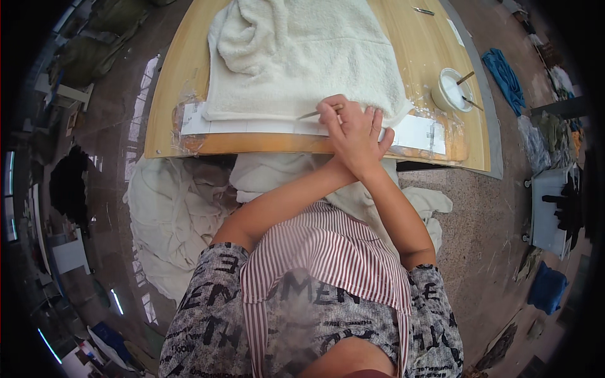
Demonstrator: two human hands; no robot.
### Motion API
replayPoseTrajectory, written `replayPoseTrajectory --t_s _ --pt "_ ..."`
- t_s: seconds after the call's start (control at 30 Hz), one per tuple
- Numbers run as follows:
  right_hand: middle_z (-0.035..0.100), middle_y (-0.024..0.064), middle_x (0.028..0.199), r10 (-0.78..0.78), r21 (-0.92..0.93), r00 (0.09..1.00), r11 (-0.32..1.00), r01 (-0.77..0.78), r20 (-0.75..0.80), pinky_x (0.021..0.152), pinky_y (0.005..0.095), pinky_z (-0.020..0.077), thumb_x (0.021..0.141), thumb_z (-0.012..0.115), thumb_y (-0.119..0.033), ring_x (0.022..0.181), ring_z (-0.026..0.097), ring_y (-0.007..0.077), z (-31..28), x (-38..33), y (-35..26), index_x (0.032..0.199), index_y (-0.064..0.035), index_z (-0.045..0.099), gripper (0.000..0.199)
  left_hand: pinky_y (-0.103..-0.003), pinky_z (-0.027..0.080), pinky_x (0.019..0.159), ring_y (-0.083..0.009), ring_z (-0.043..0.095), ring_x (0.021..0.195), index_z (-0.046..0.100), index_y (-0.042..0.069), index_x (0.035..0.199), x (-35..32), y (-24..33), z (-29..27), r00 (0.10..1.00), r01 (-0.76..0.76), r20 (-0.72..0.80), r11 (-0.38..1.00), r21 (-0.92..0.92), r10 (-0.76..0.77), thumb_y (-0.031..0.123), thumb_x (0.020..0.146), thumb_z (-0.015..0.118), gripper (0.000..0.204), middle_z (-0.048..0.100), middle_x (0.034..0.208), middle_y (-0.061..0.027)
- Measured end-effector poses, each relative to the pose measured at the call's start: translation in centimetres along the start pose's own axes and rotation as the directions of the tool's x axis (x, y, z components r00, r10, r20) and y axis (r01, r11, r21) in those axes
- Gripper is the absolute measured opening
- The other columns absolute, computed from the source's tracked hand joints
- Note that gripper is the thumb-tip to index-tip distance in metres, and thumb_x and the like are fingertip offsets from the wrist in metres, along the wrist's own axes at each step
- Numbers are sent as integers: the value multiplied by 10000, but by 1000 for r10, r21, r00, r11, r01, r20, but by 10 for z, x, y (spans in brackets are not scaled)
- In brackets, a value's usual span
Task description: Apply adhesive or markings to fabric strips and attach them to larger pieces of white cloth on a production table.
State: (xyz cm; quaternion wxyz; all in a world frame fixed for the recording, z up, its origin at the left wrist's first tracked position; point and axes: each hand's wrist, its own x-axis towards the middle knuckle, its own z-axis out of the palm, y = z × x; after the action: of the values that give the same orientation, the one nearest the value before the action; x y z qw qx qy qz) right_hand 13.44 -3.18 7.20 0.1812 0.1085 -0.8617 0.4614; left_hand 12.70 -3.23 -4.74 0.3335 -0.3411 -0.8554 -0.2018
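My forearms cross, with the right wrist over the left. My right hand (pixel 354 135) grips a thin tool (pixel 309 115) with a brownish handle; its narrow grey tip points left along the hem of a cream fleecy fabric piece (pixel 277 101). I cannot tell whether it is a brush or a blade. Mostly hidden under the right hand, my left hand (pixel 385 141) shows only some stretched fingers, resting at the fabric's lower right edge. Beneath that edge, a white strip (pixel 252 126) runs along the front of the wooden table (pixel 179 82).
A tub of white paste (pixel 452 89) with two sticks stands on the table's right side. A small metal tool (pixel 423 11) lies at the far right. Cream fabric (pixel 170 220) is heaped below the table. At right stands a white wheeled bin (pixel 549 211).
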Motion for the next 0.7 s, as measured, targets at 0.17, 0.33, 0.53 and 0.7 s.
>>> replayPoseTrajectory --t_s 0.17,0.33,0.53,0.7 --pt "645 116 733 84 293 996 952 -88 28 658 351 459 916 558 -205 713 610 249 7 12 -9 921 -32 624 186 -591 379 953 -463 490 1164 498 44 1169 4 7 -4 985 160 -12 927 -340 -175 185 834 519 364 497 1257 -307" --pt "635 56 741 -63 366 990 930 13 124 622 253 473 945 551 -178 673 608 128 48 20 -16 966 -2 606 185 -599 336 983 -482 453 1185 514 42 1121 13 9 -30 996 -86 22 994 62 85 194 818 499 339 488 1253 -317" --pt "662 106 754 -145 217 948 973 83 285 632 281 481 918 574 -146 698 640 177 67 28 -19 934 -11 632 148 -598 293 1012 -476 399 1234 511 35 1164 16 9 -36 987 -83 140 995 58 74 214 828 481 382 448 1297 -317" --pt "674 86 843 13 235 994 972 13 -110 765 299 475 908 581 -130 821 646 197 -19 29 -1 962 -28 652 135 -450 286 1074 -366 373 1305 452 9 1281 40 -9 -77 852 519 486 427 -740 -193 211 816 641 541 418 1367 -249"
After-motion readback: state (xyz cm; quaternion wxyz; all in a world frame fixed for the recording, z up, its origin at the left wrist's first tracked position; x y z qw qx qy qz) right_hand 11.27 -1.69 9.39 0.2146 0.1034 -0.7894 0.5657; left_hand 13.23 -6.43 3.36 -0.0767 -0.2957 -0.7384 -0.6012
